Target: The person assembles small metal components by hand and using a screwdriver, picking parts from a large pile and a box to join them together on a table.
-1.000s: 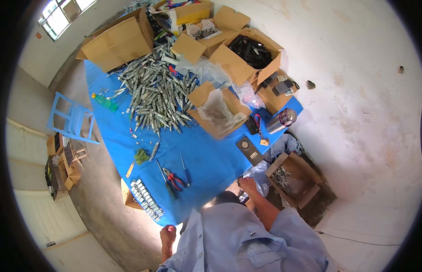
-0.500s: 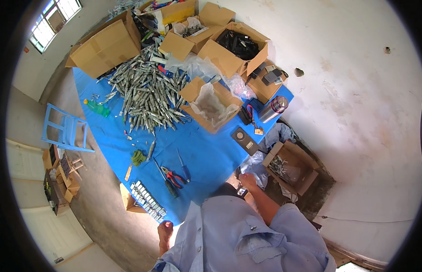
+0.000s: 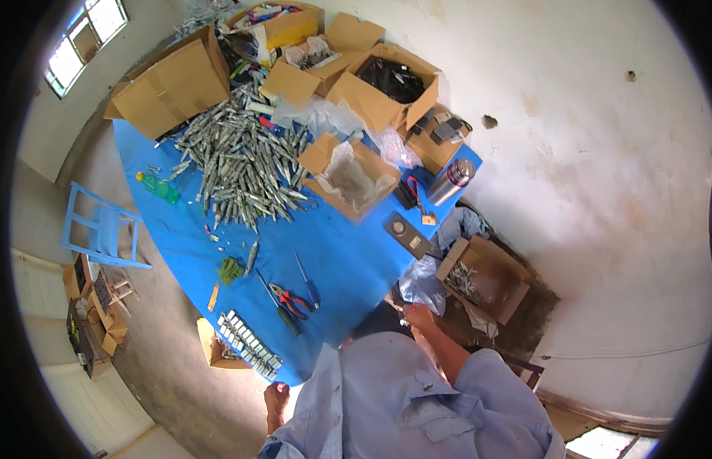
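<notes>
My left hand point(image 3: 276, 399) hangs beside the table's near corner, its fingers curled, with nothing visible in them. Close to it, a row of small silvery metal pieces point(image 3: 249, 344) lies along the edge of the blue-covered table point(image 3: 340, 264). My right hand point(image 3: 418, 315) is closed, low off the table's right side near a clear plastic bag point(image 3: 423, 284); what it holds, if anything, is too small to make out. Red-and-black pliers point(image 3: 290, 301) lie between a dark-handled screwdriver point(image 3: 285, 315) and a blue-handled screwdriver point(image 3: 311, 291). Beyond them spreads a large heap of slim grey metal parts point(image 3: 237, 157).
An open carton point(image 3: 348, 180) with a plastic liner, a steel flask point(image 3: 451, 182) and a grey device point(image 3: 407, 234) occupy the table's right. More cartons point(image 3: 168, 88) stand at the back. A carton point(image 3: 486, 279) sits low on the right; a blue chair point(image 3: 105, 228) stands left.
The whole view has shifted slightly, with the table's far end moving left. My left hand sits slightly lower, and my right hand has barely moved. The tools lie as before.
</notes>
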Available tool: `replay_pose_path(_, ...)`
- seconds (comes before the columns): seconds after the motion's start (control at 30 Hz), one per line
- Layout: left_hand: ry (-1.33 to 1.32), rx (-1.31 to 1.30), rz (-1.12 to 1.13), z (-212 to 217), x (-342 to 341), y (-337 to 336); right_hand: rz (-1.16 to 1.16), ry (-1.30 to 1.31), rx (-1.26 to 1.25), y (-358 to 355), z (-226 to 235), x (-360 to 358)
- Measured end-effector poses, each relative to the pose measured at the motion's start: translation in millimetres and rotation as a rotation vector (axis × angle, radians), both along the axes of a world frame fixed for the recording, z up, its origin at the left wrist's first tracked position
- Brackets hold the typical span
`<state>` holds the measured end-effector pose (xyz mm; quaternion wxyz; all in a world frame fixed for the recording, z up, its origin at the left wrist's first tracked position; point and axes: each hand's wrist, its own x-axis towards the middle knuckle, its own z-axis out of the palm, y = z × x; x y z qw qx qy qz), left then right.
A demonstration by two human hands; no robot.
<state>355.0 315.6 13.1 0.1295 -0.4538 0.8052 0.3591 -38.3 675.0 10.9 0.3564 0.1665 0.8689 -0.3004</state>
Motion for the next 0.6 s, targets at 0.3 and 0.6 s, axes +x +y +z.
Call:
replay_pose_path(0.3, -0.021, -0.06, 0.092, -3, -21, 35, 0.364, 0.268, -0.056, 22, -100, -45)
replay_pose_path(0.6, -0.075, -0.037, 0.162, 46, -110, 93, 0.241, 0.23, -0.267, -7, -105, -130)
